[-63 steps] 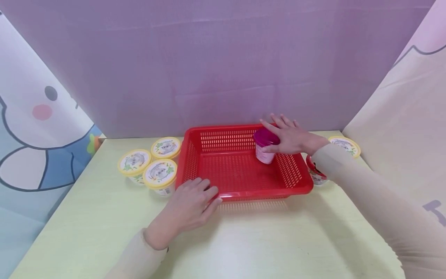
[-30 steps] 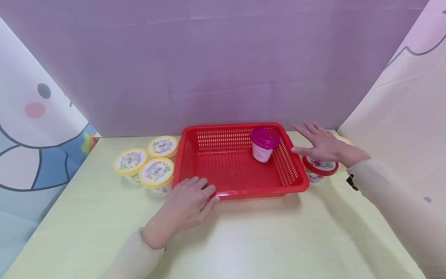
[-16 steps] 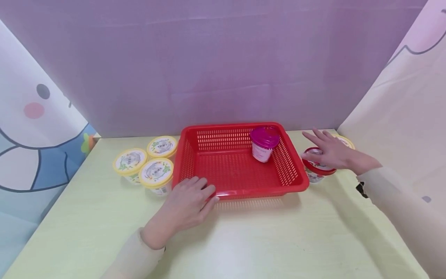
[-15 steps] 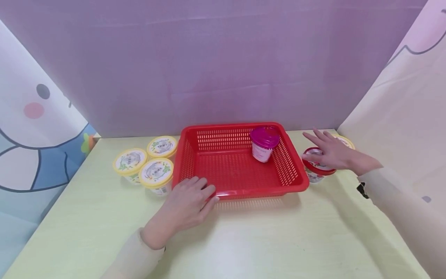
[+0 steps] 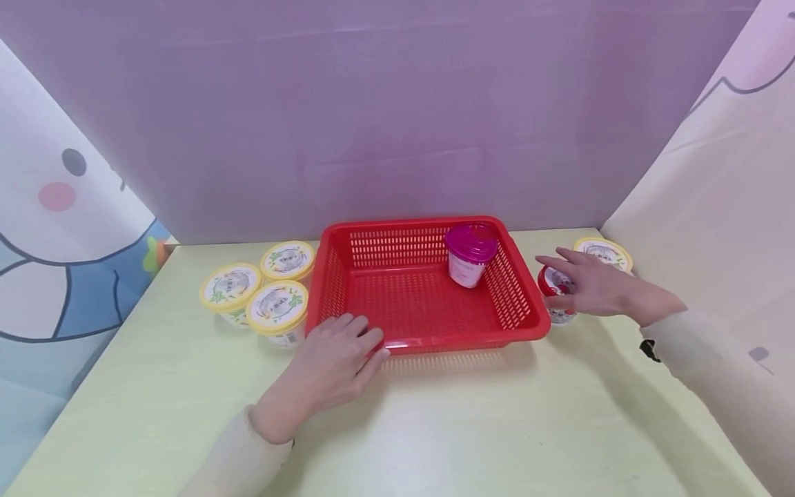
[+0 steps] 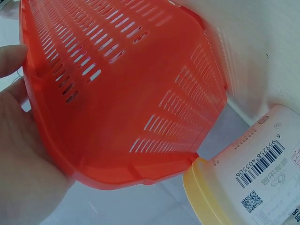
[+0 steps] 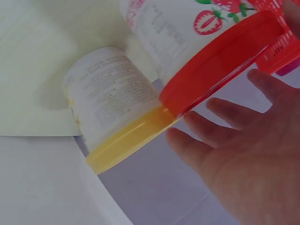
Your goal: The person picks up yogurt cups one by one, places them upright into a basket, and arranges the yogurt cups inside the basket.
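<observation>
My left hand (image 5: 329, 359) grips the front left corner of the red plastic basket (image 5: 422, 340), fingers over the rim. In the left wrist view the basket's slotted wall (image 6: 131, 93) fills the middle. A pink-and-white cup with a magenta lid (image 5: 470, 255) stands in the basket's back right part. Over a red-lidded tub (image 5: 562, 317) right of the basket, my right hand (image 5: 596, 286) is spread and partly hides the lid. The right wrist view shows those fingers (image 7: 192, 140) extended close to the red lid (image 7: 225, 61); contact is uncertain.
A yellow-lidded tub (image 5: 604, 252) stands behind my right hand, beside the red-lidded one. Left of the basket stand three yellow-lidded tubs (image 5: 277, 308). A purple cloth wall (image 5: 397, 117) rises behind the pale table (image 5: 435, 428), with printed cloth panels at both sides.
My right hand has left the magenta-lidded cup in the basket and moved right, then lowered over the red-lidded tub. My left hand stays on the basket rim.
</observation>
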`<move>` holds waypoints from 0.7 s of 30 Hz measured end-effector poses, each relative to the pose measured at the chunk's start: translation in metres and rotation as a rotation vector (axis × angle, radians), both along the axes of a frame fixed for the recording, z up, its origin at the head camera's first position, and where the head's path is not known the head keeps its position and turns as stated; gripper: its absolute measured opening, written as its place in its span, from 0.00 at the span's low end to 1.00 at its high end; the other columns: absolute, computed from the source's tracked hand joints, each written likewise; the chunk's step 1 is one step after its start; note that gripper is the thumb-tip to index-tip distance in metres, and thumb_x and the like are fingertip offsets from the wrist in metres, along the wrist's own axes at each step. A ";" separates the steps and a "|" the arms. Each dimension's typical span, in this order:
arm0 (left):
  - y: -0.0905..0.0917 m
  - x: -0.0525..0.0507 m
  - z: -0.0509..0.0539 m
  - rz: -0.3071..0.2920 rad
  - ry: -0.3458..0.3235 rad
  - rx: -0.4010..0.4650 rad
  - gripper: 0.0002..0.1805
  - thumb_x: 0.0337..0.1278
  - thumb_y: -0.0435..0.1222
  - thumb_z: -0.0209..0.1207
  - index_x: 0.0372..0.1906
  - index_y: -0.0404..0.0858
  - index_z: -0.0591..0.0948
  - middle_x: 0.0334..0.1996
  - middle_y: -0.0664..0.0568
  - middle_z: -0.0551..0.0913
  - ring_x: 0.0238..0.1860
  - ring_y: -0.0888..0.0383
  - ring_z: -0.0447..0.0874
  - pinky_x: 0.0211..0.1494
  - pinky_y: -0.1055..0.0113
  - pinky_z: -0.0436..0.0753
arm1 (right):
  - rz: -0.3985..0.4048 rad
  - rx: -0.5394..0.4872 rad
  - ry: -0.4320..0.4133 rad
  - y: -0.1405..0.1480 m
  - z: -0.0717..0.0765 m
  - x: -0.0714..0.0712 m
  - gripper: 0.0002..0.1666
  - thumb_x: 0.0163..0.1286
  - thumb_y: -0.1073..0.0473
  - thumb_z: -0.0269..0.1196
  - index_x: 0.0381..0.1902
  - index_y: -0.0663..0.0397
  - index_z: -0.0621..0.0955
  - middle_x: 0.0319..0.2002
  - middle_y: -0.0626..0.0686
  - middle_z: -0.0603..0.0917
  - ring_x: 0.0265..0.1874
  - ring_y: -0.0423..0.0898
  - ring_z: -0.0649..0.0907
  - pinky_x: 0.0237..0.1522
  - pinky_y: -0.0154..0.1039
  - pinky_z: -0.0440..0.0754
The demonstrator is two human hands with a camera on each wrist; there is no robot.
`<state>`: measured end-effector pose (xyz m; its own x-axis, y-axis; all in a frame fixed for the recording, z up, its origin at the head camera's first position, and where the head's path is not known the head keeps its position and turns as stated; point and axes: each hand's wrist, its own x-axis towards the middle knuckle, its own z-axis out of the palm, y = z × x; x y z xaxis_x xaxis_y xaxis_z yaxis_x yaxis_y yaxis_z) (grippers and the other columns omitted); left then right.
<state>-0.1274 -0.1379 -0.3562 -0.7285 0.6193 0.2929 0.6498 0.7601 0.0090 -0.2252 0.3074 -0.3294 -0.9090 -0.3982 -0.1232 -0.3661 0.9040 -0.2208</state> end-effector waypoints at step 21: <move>0.000 0.000 0.000 0.006 -0.015 -0.005 0.18 0.61 0.52 0.65 0.50 0.47 0.85 0.40 0.53 0.84 0.39 0.57 0.80 0.47 0.58 0.84 | 0.041 0.063 0.059 -0.004 -0.001 0.006 0.50 0.58 0.38 0.72 0.72 0.55 0.71 0.68 0.70 0.69 0.65 0.71 0.67 0.54 0.69 0.75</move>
